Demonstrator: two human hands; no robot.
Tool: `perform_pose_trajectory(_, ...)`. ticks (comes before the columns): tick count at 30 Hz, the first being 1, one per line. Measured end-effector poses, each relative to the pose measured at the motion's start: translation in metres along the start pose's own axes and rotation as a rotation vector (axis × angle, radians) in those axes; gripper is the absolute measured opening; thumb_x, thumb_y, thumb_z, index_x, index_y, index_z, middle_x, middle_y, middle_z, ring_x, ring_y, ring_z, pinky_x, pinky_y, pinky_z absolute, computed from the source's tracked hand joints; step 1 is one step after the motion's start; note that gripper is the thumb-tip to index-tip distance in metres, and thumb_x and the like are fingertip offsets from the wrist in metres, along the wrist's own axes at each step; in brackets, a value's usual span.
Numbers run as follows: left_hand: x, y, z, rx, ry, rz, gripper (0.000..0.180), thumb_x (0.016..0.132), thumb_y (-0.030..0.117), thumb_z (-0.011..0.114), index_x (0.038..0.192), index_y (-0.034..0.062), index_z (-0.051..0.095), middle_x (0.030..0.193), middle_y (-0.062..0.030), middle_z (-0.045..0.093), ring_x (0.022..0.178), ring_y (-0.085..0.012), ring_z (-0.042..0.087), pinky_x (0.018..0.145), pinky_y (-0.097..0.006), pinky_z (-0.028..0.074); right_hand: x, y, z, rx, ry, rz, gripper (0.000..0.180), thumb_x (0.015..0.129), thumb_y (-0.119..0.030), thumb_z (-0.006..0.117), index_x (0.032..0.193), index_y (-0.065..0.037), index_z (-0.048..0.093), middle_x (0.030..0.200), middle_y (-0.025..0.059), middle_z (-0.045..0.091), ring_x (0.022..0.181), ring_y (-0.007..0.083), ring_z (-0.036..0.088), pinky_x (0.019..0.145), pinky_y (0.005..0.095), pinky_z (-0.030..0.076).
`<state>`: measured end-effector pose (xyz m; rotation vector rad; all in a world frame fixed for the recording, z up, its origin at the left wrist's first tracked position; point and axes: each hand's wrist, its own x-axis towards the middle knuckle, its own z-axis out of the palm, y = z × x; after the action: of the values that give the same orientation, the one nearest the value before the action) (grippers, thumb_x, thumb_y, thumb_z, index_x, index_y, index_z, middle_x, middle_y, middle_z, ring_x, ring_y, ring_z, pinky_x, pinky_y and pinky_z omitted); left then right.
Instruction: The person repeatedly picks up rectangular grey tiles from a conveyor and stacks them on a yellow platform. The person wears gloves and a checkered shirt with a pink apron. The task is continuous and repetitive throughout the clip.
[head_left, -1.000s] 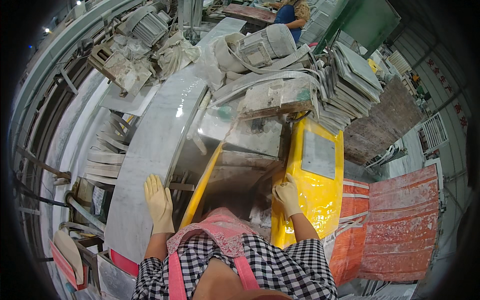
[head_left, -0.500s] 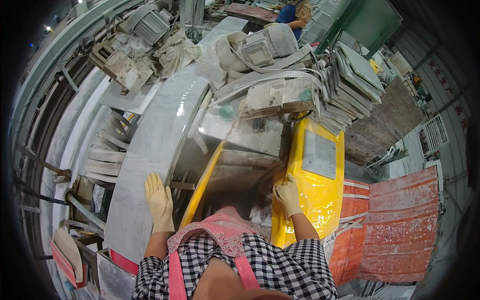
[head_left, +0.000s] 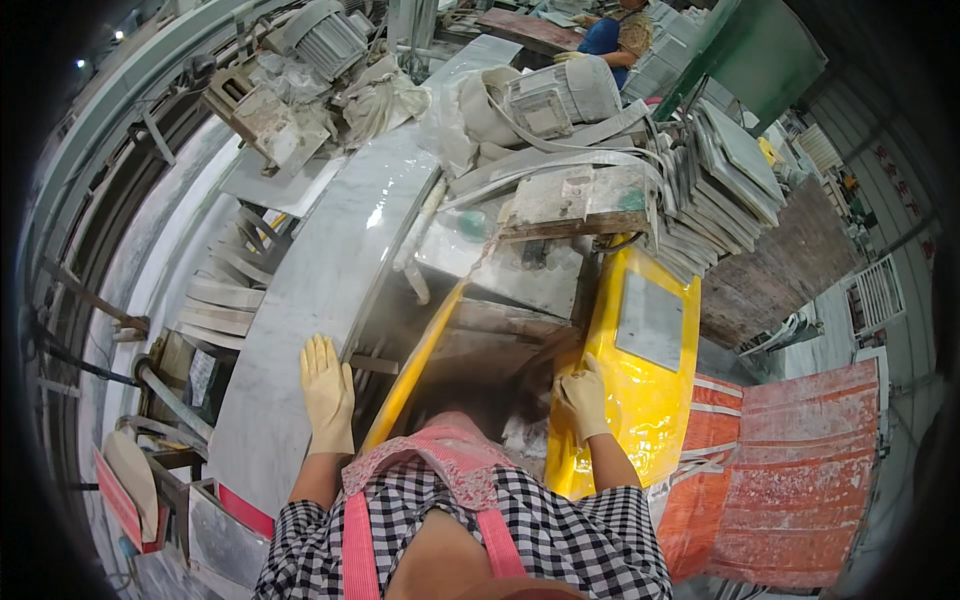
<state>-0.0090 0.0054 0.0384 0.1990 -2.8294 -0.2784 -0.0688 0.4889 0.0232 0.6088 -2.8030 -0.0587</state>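
My left hand (head_left: 328, 390), in a cream rubber glove, lies flat with fingers stretched on the long pale grey marble slab (head_left: 290, 310). Its palm is near the slab's inner edge. My right hand (head_left: 582, 402), gloved the same way, rests against the inner edge of a glossy yellow panel (head_left: 645, 430) with a grey rectangular plate (head_left: 650, 322) set into it. The right fingers are curled in and one digit points up along the panel; anything inside the curl is hidden. A sloping yellow bar (head_left: 415, 365) stands between the hands, beside a dark opening.
Ahead are a dusty motor (head_left: 565, 95) with belts and a stack of thin slabs (head_left: 725, 180). Curved stone pieces (head_left: 220, 300) sit left of the slab. An orange-red corrugated sheet (head_left: 800, 470) stands at the right. A co-worker (head_left: 620, 40) sits at the far end.
The whole view has shifted slightly, so the machinery appears a little further right. Both hands keep their places on the slab and the yellow panel.
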Motion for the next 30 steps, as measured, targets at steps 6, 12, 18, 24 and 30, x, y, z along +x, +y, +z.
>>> perform_pose_trajectory(6, 0.0001, 0.0002, -0.0008, -0.008, 0.030, 0.017, 0.054, 0.100, 0.022, 0.050, 0.144, -0.0098, 0.045, 0.151, -0.0273, 0.045, 0.143, -0.0417, 0.038, 0.124, -0.050, 0.023, -0.0009, 0.0003, -0.0028, 0.052, -0.008, 0.011, 0.034, 0.082, -0.020, 0.066, 0.050, -0.009, 0.062, 0.053, 0.0129, 0.059, 0.057, 0.0293, 0.063, 0.111, 0.0449, 0.044)
perform_pose_trajectory(12, -0.0005, -0.0003, 0.0011, 0.011, 0.009, 0.014, 0.055, 0.101, 0.023, 0.049, 0.145, -0.0096, 0.045, 0.152, -0.0267, 0.045, 0.144, -0.0409, 0.037, 0.124, -0.049, 0.022, -0.0027, 0.0000, -0.0015, 0.070, 0.008, 0.016, 0.033, 0.083, -0.021, 0.067, 0.052, -0.009, 0.063, 0.054, 0.0133, 0.060, 0.058, 0.0295, 0.063, 0.112, 0.0452, 0.043)
perform_pose_trajectory(18, -0.0007, -0.0011, 0.0039, 0.030, -0.003, 0.002, 0.056, 0.100, 0.024, 0.050, 0.145, -0.0091, 0.045, 0.152, -0.0260, 0.044, 0.145, -0.0397, 0.036, 0.125, -0.048, 0.021, -0.0038, 0.0021, 0.0051, 0.026, 0.014, 0.014, 0.032, 0.082, -0.021, 0.068, 0.052, -0.010, 0.063, 0.054, 0.0129, 0.060, 0.057, 0.0299, 0.062, 0.112, 0.0460, 0.043)
perform_pose_trajectory(24, 0.0001, -0.0008, 0.0024, 0.048, -0.003, 0.011, 0.055, 0.100, 0.023, 0.051, 0.145, -0.0095, 0.045, 0.152, -0.0265, 0.044, 0.144, -0.0403, 0.036, 0.124, -0.048, 0.022, -0.0030, 0.0020, 0.0014, 0.063, 0.003, 0.022, 0.030, 0.081, -0.020, 0.069, 0.053, -0.010, 0.063, 0.054, 0.0128, 0.058, 0.057, 0.0298, 0.062, 0.112, 0.0461, 0.044)
perform_pose_trajectory(30, -0.0003, 0.0000, -0.0011, -0.029, -0.001, 0.006, 0.055, 0.100, 0.023, 0.050, 0.144, -0.0104, 0.045, 0.152, -0.0275, 0.044, 0.144, -0.0414, 0.036, 0.124, -0.049, 0.022, 0.0004, -0.0013, -0.0043, 0.040, 0.009, 0.005, 0.030, 0.081, -0.019, 0.069, 0.053, -0.010, 0.062, 0.054, 0.0132, 0.058, 0.058, 0.0299, 0.062, 0.111, 0.0465, 0.044)
